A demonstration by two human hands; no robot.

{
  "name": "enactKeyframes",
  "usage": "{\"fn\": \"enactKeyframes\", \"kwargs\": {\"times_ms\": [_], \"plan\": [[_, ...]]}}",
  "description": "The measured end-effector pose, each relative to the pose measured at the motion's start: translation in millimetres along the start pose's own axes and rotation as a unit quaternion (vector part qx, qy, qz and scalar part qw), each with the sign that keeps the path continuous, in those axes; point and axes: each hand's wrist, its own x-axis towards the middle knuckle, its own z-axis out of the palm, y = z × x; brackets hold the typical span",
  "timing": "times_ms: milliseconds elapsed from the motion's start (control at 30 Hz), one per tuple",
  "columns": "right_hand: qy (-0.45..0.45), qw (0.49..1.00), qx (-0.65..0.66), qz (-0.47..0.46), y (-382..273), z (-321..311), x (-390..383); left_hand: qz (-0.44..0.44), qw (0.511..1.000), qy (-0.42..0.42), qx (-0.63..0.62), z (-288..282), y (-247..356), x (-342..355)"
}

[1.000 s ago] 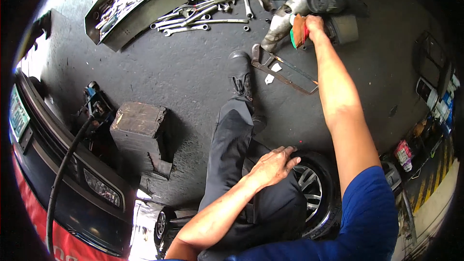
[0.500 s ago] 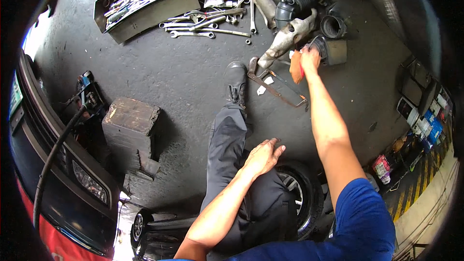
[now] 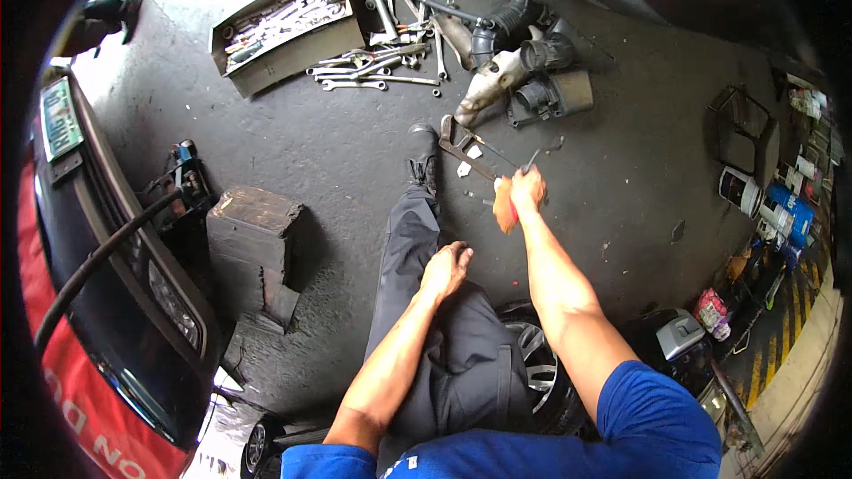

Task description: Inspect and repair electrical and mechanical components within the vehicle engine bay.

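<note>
An orange-brown rag (image 3: 505, 206) is grasped in the right hand (image 3: 530, 188), held low over the dark floor, in front of the person. The hand covers the near end of a hacksaw (image 3: 458, 154) lying there; whether it grips the saw, I cannot tell. The left hand (image 3: 445, 271) rests by the knee, released, fingers loosely bent. Beyond the saw sit a dented metal shield (image 3: 491, 86) and a black ribbed hose (image 3: 515, 24); left of these, loose wrenches (image 3: 355, 85) lie beside a long toolbox (image 3: 302, 60).
</note>
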Motion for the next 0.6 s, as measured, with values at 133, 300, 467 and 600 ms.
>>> {"fn": "enactKeyframes", "kwargs": {"times_ms": [133,300,467,600], "plan": [[-0.042,0.973,0.228,-0.022,35.2,-66.8,-82.4,0.103,0.988,0.116,0.003,-19.9,11.5,-83.5],[-0.210,0.832,0.514,0.004,29.6,-182.9,-211.7,0.182,0.957,0.213,0.076,-48.3,44.6,-243.5],[-0.343,0.811,0.443,-0.167,-11.2,-261.9,-364.6,0.239,0.917,0.318,0.028,-56.7,55.2,-373.5],[-0.416,0.782,0.347,-0.307,-57.5,-297.2,-487.1,0.198,0.919,0.329,-0.085,-73.8,29.5,-460.1]]}}
